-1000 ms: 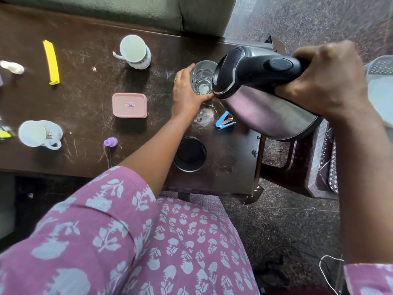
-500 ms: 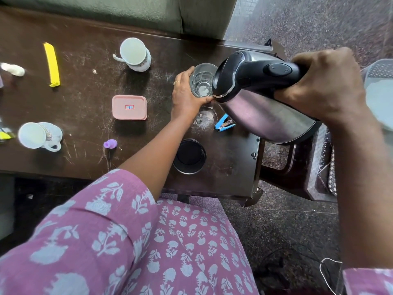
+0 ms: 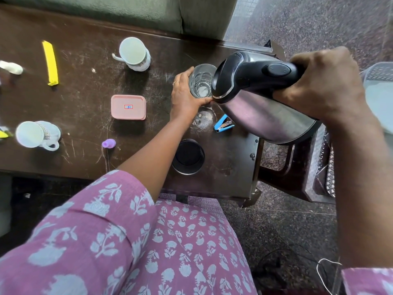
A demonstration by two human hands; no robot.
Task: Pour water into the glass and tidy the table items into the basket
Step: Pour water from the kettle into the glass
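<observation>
A clear glass [image 3: 201, 81] is held above the dark wooden table [image 3: 85, 81], with my left hand [image 3: 185, 96] wrapped around its left side. My right hand [image 3: 323, 84] grips the black handle of a steel electric kettle [image 3: 261, 107], which is tilted with its spout at the glass rim. A little water lies in the bottom of the glass. The grey basket [image 3: 378, 77] shows at the right edge, partly behind my right arm.
On the table lie a pink lidded box [image 3: 128, 107], two white cups [image 3: 135, 54] [image 3: 37, 135], a yellow clip [image 3: 50, 62], a purple cap [image 3: 108, 143], a blue stapler [image 3: 223, 124] and a black round base [image 3: 188, 156]. A dark stool [image 3: 297, 179] stands to the right.
The kettle and the glass have shifted slightly down in view and the kettle has tipped a little further toward the glass. Both hands keep their grip.
</observation>
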